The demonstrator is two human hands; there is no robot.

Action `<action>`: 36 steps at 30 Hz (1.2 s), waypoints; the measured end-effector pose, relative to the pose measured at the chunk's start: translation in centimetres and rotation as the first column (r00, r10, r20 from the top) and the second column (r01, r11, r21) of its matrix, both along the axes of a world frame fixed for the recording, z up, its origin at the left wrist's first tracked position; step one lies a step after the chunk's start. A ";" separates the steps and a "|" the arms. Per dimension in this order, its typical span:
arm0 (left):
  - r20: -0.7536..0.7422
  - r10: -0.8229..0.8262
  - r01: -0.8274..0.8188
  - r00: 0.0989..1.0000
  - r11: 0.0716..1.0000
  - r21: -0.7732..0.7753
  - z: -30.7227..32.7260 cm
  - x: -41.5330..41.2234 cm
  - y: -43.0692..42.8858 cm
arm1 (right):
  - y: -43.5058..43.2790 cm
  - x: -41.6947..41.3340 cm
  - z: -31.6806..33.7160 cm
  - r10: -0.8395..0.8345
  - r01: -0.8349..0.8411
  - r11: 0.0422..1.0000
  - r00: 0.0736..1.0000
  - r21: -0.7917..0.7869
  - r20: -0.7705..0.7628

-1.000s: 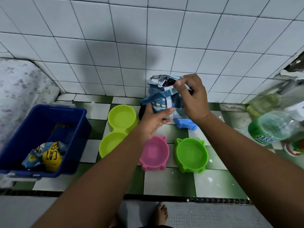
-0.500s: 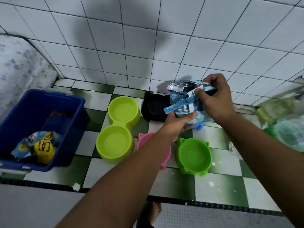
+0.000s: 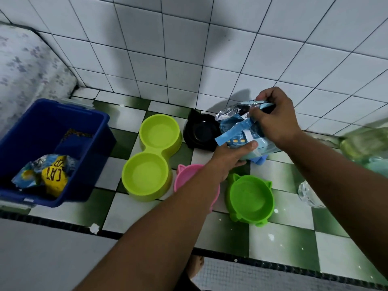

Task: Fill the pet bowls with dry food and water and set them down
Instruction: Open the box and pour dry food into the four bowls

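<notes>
I hold a blue and silver food bag above the tiled floor. My left hand grips its lower part from beneath. My right hand pinches the torn foil top. Below lie empty bowls: a lime double bowl, a black cat-eared bowl, a pink bowl partly hidden by my left arm, a green eared bowl and a blue bowl mostly hidden under the bag.
A dark blue bin at the left holds a yellow and blue cat food bag. Blurred green bottles stand at the right edge, with a clear plastic item on the floor. A tiled wall rises behind.
The view has shifted, so the bag and both hands sit further right in the picture. My hands keep the same hold on the bag.
</notes>
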State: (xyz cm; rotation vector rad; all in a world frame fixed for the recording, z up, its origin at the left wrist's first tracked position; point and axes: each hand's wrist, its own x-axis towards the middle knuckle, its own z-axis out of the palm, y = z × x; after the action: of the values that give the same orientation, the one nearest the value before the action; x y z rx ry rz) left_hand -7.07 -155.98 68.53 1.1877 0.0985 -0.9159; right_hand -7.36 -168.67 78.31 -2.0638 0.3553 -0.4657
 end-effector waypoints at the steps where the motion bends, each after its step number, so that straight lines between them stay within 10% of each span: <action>1: -0.004 0.001 -0.001 1.000 1.000 -0.002 -0.1 0.1 0.0 | 0.1 0.2 0.1 0.012 -0.013 1.000 1.000 -0.002 -0.008; 36: -0.178 0.061 -0.077 0.982 0.993 -0.090 0.4 0.3 -1.3 | 0.2 4.1 0.4 0.014 -0.032 0.996 0.975 -0.078 -0.221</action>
State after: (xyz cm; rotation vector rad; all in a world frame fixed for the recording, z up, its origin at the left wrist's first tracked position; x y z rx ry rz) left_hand -6.75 -157.25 68.95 1.0074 0.2332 -0.9521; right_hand -3.31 -168.45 78.70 -2.2030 0.4490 -0.2402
